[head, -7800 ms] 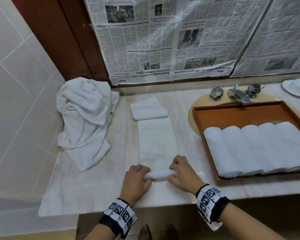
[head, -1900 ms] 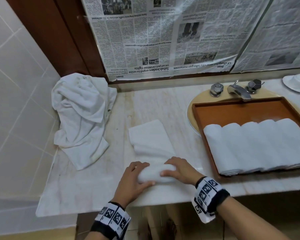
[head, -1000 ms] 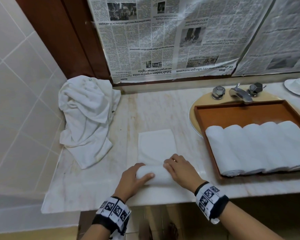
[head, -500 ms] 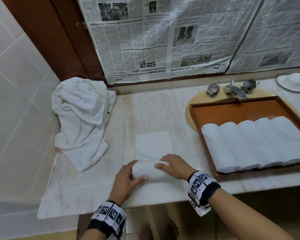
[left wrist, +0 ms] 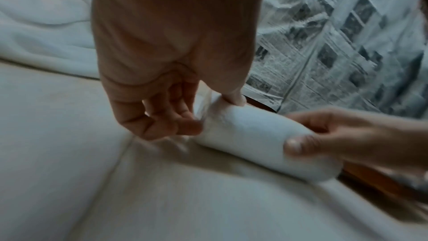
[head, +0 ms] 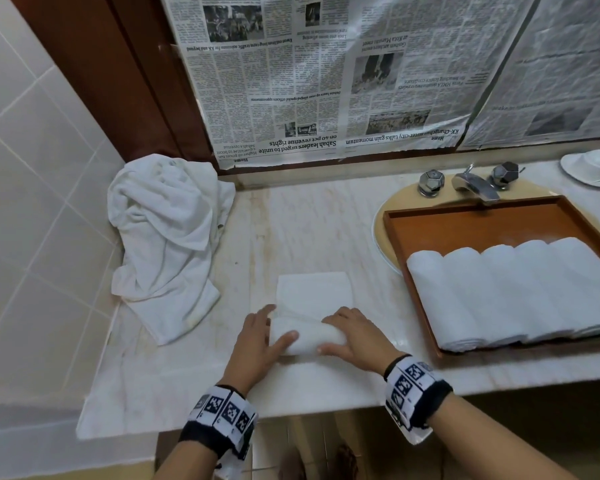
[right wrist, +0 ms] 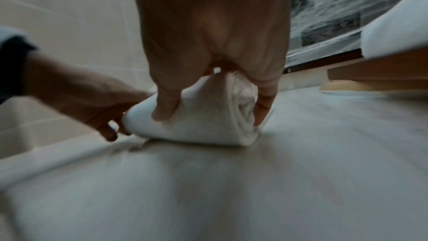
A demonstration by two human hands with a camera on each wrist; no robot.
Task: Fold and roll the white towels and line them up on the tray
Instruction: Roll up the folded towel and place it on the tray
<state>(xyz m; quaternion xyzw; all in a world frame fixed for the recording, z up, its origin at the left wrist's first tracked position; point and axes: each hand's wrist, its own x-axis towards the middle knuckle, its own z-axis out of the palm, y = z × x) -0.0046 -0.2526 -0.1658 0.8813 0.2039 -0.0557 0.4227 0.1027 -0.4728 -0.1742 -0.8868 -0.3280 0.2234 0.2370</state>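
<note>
Your left hand (head: 257, 344) and right hand (head: 357, 337) clasp the half-rolled towel (head: 309, 336) on the counter (head: 309, 230), lower centre of frame.

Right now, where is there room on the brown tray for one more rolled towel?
The back of the brown wooden tray is bare, between its far rim near the silver tap and the row of five rolled white towels. That row fills the front from side to side. Both hands grip the half-rolled white towel on the marble counter.
</note>
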